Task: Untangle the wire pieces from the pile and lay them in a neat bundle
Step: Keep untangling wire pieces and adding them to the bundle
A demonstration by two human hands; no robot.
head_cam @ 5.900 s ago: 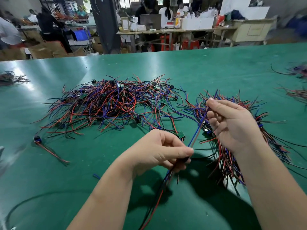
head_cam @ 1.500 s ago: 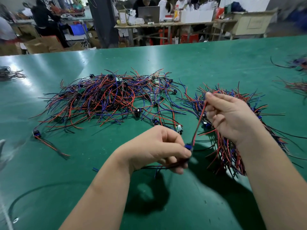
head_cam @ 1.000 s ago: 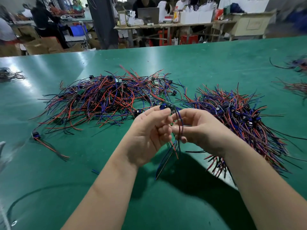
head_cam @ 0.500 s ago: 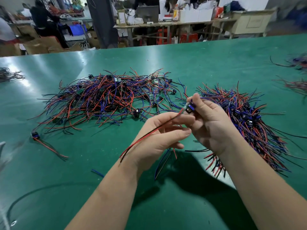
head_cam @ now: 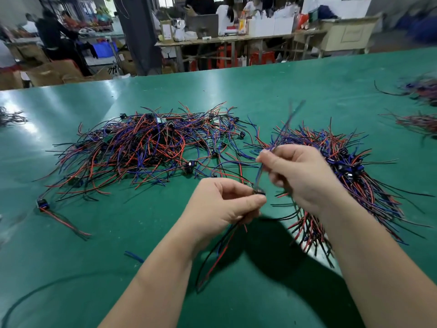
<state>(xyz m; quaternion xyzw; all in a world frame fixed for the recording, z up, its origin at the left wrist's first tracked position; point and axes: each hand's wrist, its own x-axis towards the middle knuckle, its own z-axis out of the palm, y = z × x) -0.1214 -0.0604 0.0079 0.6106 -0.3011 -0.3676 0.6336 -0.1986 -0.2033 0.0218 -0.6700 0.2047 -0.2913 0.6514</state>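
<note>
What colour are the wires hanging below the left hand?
Red and black wires hang below the left hand; head view shows them.

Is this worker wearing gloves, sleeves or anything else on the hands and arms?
No. The left hand and right hand are bare: no gloves, rings, watch or bracelet in view. The left arm and right arm are uncovered down to the picture's lower edge, with no sleeve showing.

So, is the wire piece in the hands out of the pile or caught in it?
Out, it seems: the left hand and right hand pinch the wire piece above the table, apart from the pile.
</note>
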